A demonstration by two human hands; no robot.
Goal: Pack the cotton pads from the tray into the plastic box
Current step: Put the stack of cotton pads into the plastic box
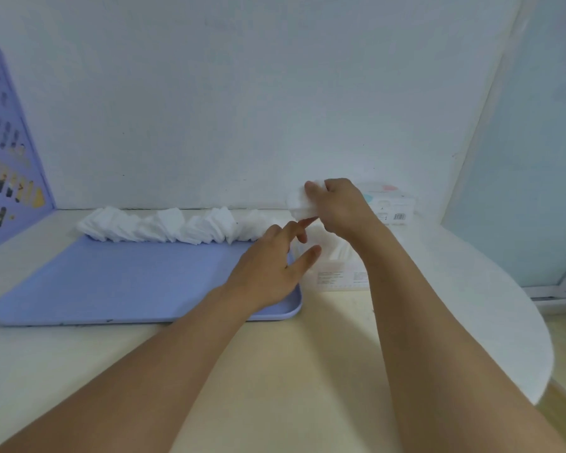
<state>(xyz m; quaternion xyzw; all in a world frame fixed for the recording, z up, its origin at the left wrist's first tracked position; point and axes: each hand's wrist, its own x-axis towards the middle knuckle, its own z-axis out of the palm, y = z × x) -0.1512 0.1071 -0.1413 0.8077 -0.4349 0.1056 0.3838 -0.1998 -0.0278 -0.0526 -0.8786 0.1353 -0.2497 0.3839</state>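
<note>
Entered nearest: two bare forearms, reaching forward over a pale table (324, 338). Item, left hand (272, 266): held above the right-hand end of a lilac tray (111, 282), fingers (307, 255) spread and loosely extended, nothing gripped; the fingertips are directed toward the box just beyond them. Item, plastic box (337, 273): clear, set just right of the tray and directly under and ahead of the left fingertips; white sheets are seen through its wall, so some filling is judged done, though the level cannot be told exactly. Item, right hand (337, 204): raised above the box, fingers curled round a small stack of cotton pads (299, 201), which projects to the left of the knuckles. Item, remaining cotton pads (164, 225): a long row of loose bunches is laid along the far edge of the tray, well to the left of both sets of fingers; the near part of the tray is bare. Item, carton (392, 204): white, printed, with a barcode, placed behind the right hand against the wall. Item, lilac perforated panel (4, 152): stood at the far left. Progress is judged partial: one stack is in hand over the box and not yet lowered in, and the whole far row is left to be moved.
</note>
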